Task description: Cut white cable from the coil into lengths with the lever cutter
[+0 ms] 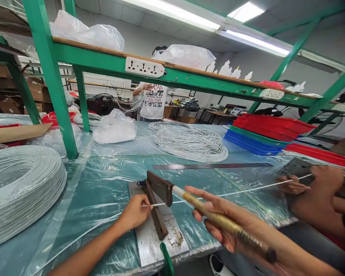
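My left hand (135, 211) pinches a thin white cable (158, 204) just left of a bench cutter. The cutter's dark blade (160, 187) is tilted up over a dark bar on a metal base plate (161, 245). From the blade a long brass-coloured handle (212, 214) runs down to the right. My right hand (218, 218) is around and behind this handle, with fingers spread and only loosely touching it, if at all. The cable crosses under the raised blade and stretches right to another person's hands (294, 184).
A big cable coil (25, 188) lies at the left, a looser one (189, 141) at the back. A steel ruler (212, 166) lies behind the cutter. Stacked trays (258, 134) stand back right. A green shelf beam (189, 78) crosses above. Another person (152, 101) stands beyond.
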`<state>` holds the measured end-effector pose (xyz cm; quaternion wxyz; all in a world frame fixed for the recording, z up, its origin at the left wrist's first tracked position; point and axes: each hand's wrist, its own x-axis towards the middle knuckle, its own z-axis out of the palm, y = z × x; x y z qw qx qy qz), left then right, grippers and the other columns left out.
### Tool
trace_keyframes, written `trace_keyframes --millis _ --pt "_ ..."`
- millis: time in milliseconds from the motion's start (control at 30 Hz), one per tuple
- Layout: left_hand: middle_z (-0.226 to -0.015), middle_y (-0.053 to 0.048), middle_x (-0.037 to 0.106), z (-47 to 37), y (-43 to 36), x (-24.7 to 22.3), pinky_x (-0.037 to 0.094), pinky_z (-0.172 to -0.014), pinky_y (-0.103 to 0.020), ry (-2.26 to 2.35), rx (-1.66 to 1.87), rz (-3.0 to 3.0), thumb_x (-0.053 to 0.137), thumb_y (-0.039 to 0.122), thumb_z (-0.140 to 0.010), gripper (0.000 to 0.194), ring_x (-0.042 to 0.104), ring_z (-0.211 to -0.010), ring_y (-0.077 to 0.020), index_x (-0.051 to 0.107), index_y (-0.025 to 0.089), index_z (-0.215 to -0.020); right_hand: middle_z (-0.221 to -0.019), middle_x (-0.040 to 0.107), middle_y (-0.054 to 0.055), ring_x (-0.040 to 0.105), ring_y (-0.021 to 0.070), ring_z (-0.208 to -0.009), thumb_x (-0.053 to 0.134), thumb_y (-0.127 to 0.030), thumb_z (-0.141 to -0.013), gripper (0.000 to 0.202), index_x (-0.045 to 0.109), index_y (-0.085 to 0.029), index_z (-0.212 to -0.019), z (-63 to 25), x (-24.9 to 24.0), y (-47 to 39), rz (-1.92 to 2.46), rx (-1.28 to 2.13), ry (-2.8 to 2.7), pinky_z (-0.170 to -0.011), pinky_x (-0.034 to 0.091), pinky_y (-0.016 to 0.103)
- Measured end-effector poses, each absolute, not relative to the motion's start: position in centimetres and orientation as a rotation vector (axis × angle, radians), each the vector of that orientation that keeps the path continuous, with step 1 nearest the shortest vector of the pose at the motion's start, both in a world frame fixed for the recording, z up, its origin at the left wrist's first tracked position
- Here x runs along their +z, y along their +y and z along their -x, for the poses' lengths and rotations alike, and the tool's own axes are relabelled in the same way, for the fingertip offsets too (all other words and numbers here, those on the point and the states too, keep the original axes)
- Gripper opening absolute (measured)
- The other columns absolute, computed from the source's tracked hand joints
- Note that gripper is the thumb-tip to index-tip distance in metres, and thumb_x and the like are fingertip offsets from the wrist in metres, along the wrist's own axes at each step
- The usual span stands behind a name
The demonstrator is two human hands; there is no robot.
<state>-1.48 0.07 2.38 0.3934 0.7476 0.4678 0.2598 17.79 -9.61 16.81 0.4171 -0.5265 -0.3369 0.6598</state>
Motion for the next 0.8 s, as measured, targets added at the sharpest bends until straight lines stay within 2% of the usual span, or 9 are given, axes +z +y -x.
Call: trace_keyframes --millis 67,133,233,333,467,633,800 --pt "-0.059 0.002 0.049 1.3 0.6 1.9 0.028 -0.054 -0.022 1.185 0.681 -1.868 0.054 0.036 -0.076 0.025 0.045 -0.060 -0.0127 0.051 0.016 -0.062 -0.073 0.060 0.002 0.051 0.0080 -0.043 0.060 -0.024 -0.073 0.064 0.035 -0.020 -0.131 -17.4 16.4 -10.8 1.354 1.661 -0.815 -0.034 0.043 0.015" --pt "-0.055 0.004 0.043 1.0 0.9 1.5 0.026 -0.052 -0.022 1.211 0.708 -1.847 0.057 0.042 -0.074 0.032 0.042 -0.057 -0.0113 0.046 0.017 -0.056 -0.070 0.057 -0.001 0.048 0.0067 -0.040 0.058 -0.022 -0.073 0.059 0.037 -0.021 -0.128 -16.9 16.0 -11.8 1.395 1.682 -0.734 -0.034 0.042 0.015" --pt "-0.052 0.005 0.040 0.5 1.0 1.1 0.023 -0.051 -0.023 1.289 0.720 -1.824 0.060 0.040 -0.071 0.034 0.039 -0.054 -0.0105 0.043 0.017 -0.053 -0.058 0.048 -0.006 0.038 0.0021 -0.035 0.056 -0.019 -0.072 0.037 0.048 -0.022 -0.108 -16.3 14.7 -12.9 1.478 1.786 -0.614 -0.032 0.032 0.009" --pt "-0.052 0.006 0.040 0.2 0.8 1.0 0.021 -0.051 -0.023 1.373 0.711 -1.821 0.061 0.037 -0.068 0.030 0.038 -0.054 -0.0107 0.044 0.017 -0.054 -0.052 0.042 -0.007 0.025 -0.0018 -0.030 0.055 -0.024 -0.075 0.016 0.046 -0.019 -0.087 -15.9 12.6 -13.2 1.573 1.847 -0.641 -0.031 0.017 0.006" --pt "-0.052 0.005 0.041 0.1 0.5 1.5 0.020 -0.051 -0.024 1.436 0.695 -1.844 0.061 0.036 -0.068 0.029 0.037 -0.054 -0.0114 0.042 0.018 -0.055 -0.045 0.037 -0.009 0.016 -0.0004 -0.028 0.055 -0.038 -0.076 0.025 0.038 -0.020 -0.077 -15.8 10.1 -12.9 1.579 1.814 -0.787 -0.031 0.008 0.010" --pt "-0.051 0.005 0.042 0.0 0.5 2.1 0.020 -0.051 -0.024 1.425 0.666 -1.853 0.060 0.035 -0.067 0.030 0.038 -0.053 -0.0113 0.040 0.018 -0.053 -0.050 0.025 -0.011 0.007 -0.0005 -0.037 0.063 -0.040 -0.064 0.033 0.040 -0.018 -0.073 -15.6 9.6 -13.0 1.513 1.627 -0.939 -0.036 0.004 0.015" --pt "-0.049 0.006 0.038 0.0 0.5 1.9 0.020 -0.050 -0.024 1.399 0.685 -1.852 0.059 0.035 -0.067 0.031 0.037 -0.051 -0.0110 0.038 0.019 -0.052 -0.052 0.026 -0.009 0.020 0.0034 -0.039 0.056 -0.036 -0.067 0.025 0.043 -0.019 -0.080 -15.6 9.2 -13.6 1.573 1.563 -0.936 -0.039 0.014 0.015"
